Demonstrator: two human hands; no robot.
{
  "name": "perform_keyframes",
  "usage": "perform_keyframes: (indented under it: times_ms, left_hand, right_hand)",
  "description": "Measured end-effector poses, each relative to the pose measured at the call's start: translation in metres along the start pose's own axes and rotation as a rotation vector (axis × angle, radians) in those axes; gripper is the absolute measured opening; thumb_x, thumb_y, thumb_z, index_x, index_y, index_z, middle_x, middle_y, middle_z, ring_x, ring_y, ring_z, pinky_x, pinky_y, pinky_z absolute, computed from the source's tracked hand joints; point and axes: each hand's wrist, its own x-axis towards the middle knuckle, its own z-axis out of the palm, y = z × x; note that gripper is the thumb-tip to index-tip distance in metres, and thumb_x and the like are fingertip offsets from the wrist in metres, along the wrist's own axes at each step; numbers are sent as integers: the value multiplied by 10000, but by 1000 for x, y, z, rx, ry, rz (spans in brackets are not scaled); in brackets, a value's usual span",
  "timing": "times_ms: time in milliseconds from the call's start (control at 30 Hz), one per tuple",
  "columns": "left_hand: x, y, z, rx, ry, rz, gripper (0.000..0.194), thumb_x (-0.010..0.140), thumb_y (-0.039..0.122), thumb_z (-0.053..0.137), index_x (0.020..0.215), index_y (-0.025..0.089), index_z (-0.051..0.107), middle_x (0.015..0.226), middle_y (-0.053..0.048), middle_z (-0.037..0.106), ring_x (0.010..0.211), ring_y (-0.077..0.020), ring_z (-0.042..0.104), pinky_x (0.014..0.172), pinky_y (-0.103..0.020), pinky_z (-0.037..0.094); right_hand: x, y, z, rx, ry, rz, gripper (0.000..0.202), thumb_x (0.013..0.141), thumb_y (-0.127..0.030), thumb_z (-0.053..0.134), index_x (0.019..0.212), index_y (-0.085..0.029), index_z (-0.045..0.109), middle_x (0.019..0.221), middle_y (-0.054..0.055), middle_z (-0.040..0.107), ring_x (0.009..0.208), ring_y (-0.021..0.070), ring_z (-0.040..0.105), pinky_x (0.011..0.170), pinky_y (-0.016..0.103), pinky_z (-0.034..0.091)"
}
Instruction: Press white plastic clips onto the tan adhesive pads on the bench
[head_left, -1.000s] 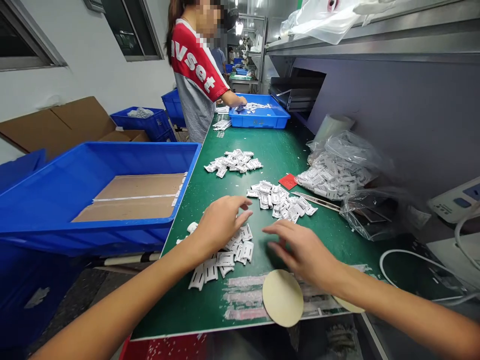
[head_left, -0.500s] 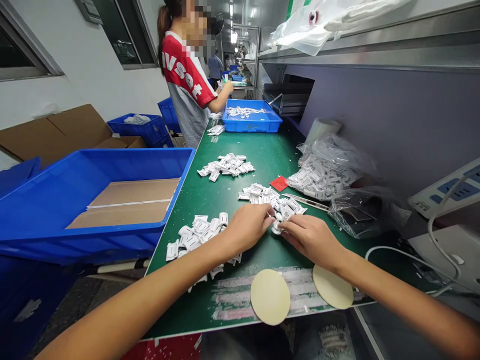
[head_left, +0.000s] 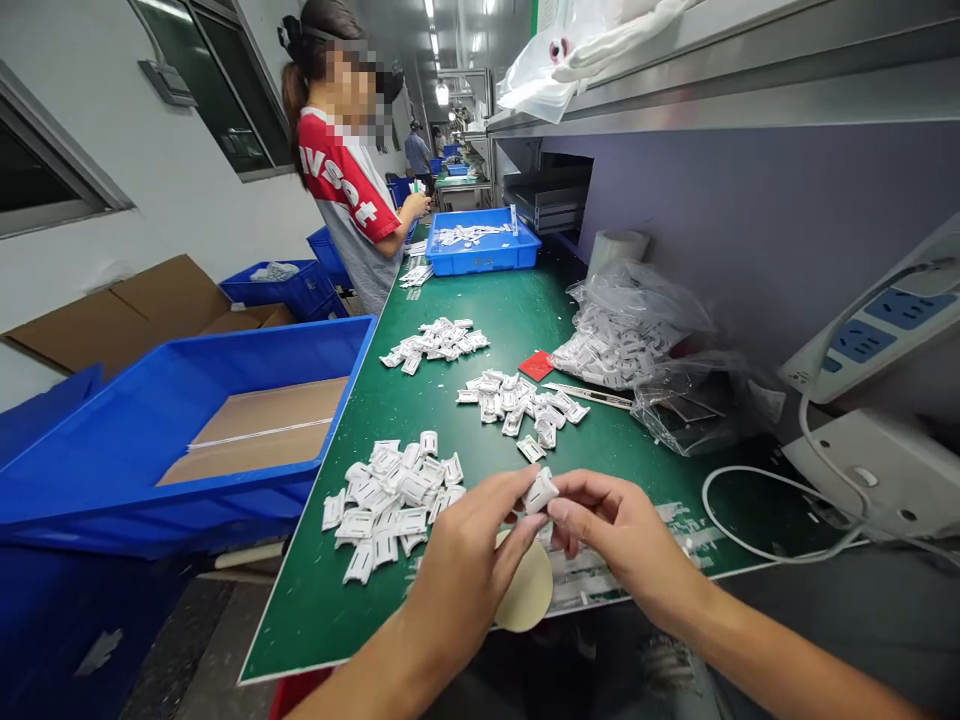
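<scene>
White slotted plastic clip (head_left: pixel 541 491), held tilted above the near edge of the green-topped workbench (head_left: pixel 330 610) and taken here as the clock's centre, with twelve o'clock pointing along the bench. The left hand (head_left: pixel 469 560) pinches it between thumb and forefinger from eight o'clock; the right hand (head_left: pixel 622 530) closes thumb and forefinger on its end at three o'clock. The remaining right fingers are curled inward; those of the left are largely hidden, and their state cannot be told.

Similar clips lie in a near heap (head_left: pixel 394 500) at nine o'clock, a middle heap (head_left: pixel 517 400) at twelve and a far heap (head_left: pixel 435 340) at eleven. A clear plastic bag (head_left: pixel 622 335) of white pieces lies at one o'clock, a round cream disc (head_left: pixel 527 590) at six.

Handling, as judged from form: very light and fairly stiff, with a smooth face liable to slip under a dry fingertip. Its thin slotted wall would probably flex or crack if squeezed hard across the middle. The best hold appears to be a gentle fingertip pinch on the solid rims at opposite ends, keeping the slot uncovered.
</scene>
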Motion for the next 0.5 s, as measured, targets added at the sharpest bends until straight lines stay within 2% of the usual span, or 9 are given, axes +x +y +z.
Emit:
perform_keyframes:
  times_ms: [67, 167, 233, 300, 400, 500]
  left_hand:
    - [-10, 5, 4, -189, -4, -149, 339, 920, 364, 594, 1241, 268, 648, 1138, -51, 707, 1024, -213, 640, 923, -338, 506]
    - [-22, 10, 14, -561, -40, -372, 388, 866, 441, 659, 1202, 248, 683, 934, -36, 728, 883, -192, 654, 817, -291, 536]
    - [-29, 11, 22, -705, -11, -454, 408, 832, 456, 695, 1167, 223, 705, 854, -38, 720, 788, -170, 646, 759, -266, 539]
    - [-35, 10, 31, -739, 56, -482, 401, 808, 455, 721, 1124, 209, 727, 894, -60, 729, 772, -163, 649, 750, -256, 538]
    - [-43, 7, 40, -737, 106, -467, 367, 816, 454, 712, 1083, 204, 743, 1019, -86, 725, 811, -165, 647, 756, -243, 527]
    - [-50, 7, 45, -749, 136, -473, 349, 864, 471, 649, 1047, 189, 744, 924, -64, 710, 721, -123, 584, 691, -206, 495]
  right_hand:
    - [-10, 4, 0, -29, -14, 8, 298, 855, -468, 688, 900, -174, 698, 776, 25, 650, 689, 148, 574, 626, 268, 461]
    - [-21, 17, 0, -115, 93, -47, 218, 853, -401, 714, 940, -205, 677, 806, 5, 632, 730, 147, 565, 669, 264, 453]
    - [-26, 26, 2, -132, 141, -67, 248, 842, -380, 732, 1015, -220, 657, 821, -2, 622, 707, 140, 542, 655, 262, 445]
    - [-30, 31, 6, -153, 130, -97, 230, 860, -371, 711, 1028, -218, 673, 861, 14, 632, 698, 138, 532, 641, 265, 439]
    - [-34, 36, 12, -177, 159, -181, 149, 881, -357, 686, 925, -218, 717, 914, 35, 640, 721, 138, 543, 658, 269, 444]
    - [-39, 40, 16, -76, 179, -200, 123, 872, -351, 698, 878, -230, 721, 968, 43, 631, 801, 153, 586, 693, 269, 473]
